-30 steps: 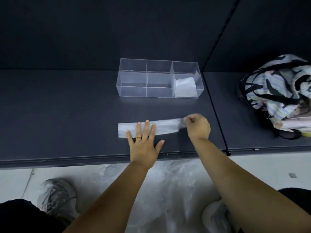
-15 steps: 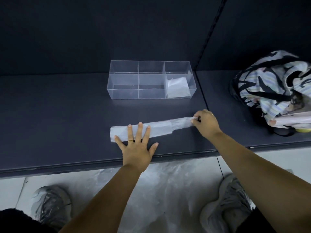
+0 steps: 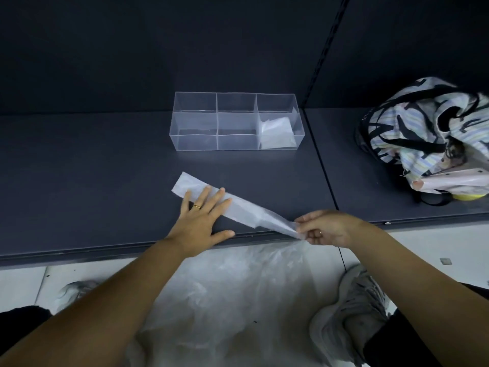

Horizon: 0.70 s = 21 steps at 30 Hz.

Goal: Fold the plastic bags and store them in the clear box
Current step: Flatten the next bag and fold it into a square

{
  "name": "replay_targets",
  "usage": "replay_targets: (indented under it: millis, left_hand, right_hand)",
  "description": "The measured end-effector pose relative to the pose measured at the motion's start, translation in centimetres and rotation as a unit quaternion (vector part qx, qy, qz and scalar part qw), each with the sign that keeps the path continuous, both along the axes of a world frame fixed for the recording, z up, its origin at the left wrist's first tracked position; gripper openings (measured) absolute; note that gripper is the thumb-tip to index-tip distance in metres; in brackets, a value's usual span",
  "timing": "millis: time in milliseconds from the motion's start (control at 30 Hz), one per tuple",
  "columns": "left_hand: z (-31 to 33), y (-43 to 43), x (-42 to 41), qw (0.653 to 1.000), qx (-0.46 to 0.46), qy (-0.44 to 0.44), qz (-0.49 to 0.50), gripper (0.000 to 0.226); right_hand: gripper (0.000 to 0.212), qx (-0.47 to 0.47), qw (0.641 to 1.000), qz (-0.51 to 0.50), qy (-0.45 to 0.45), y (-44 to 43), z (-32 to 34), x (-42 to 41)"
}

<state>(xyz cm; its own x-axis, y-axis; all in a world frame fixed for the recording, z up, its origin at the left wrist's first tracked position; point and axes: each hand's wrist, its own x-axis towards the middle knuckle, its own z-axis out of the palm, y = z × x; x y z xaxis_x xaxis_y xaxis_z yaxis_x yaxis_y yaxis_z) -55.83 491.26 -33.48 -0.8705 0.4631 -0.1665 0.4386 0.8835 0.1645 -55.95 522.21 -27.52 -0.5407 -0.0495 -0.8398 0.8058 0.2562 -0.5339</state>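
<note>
A white plastic bag folded into a long strip [image 3: 246,210] lies diagonally on the dark shelf [image 3: 92,181], from upper left down to the front edge. My left hand [image 3: 202,221] lies flat with spread fingers on the strip's left part, pressing it down. My right hand [image 3: 326,229] pinches the strip's narrow right end at the shelf's front edge. The clear box [image 3: 195,128] with several compartments stands behind, and a folded white bag [image 3: 276,133] lies in its right compartment.
A striped fabric bag [image 3: 428,139] with pink and yellow items sits on the shelf at the right. Loose plastic bags [image 3: 232,300] are piled on the floor below, between my shoes [image 3: 352,316]. A vertical seam [image 3: 321,165] divides the shelf.
The strip has swung from nearly level to diagonal. My right hand pulled its right end down to the shelf's front edge, while my left hand stayed pressing the left part.
</note>
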Motion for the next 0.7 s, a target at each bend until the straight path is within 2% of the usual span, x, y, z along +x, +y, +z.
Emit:
replay_targets:
  millis: [167,267,333,400,500,567,633,700]
  left_hand:
    - [0.4,6.3,4.6,0.984,0.178,0.01,0.025,0.097]
    - [1.4,10.0,5.9,0.944,0.309,0.009,0.114,0.087]
    - [2.5,11.6,6.0,0.892,0.407,0.003,0.194,0.069]
    - [3.9,12.1,5.7,0.825,0.494,-0.019,0.272,0.048]
    - [5.6,10.9,4.4,0.739,0.584,-0.099,0.321,0.027]
    - [6.1,9.5,3.4,0.697,0.596,-0.181,0.355,0.024]
    - [5.9,8.2,2.4,0.651,0.59,-0.255,0.404,0.033]
    - [5.6,7.2,1.3,0.592,0.604,-0.307,0.436,0.038]
  right_hand:
    - [0.013,-0.066,0.998,-0.005,-0.019,-1.0,2.1,1.4]
    - [0.012,-0.105,0.994,-0.01,-0.013,-2.3,4.0,1.5]
    - [0.011,-0.131,0.991,0.015,-0.002,-3.3,5.3,1.3]
    - [0.018,-0.131,0.99,0.025,0.036,-3.8,6.2,0.7]
    - [0.028,-0.051,0.984,-0.004,0.171,-4.0,6.2,-1.0]
    - [0.034,-0.07,0.975,-0.004,0.213,-4.3,5.2,-1.7]
    - [0.045,-0.148,0.973,0.015,0.178,-5.7,3.7,-1.9]
    - [0.049,-0.17,0.976,0.034,0.133,-7.5,2.3,-1.6]
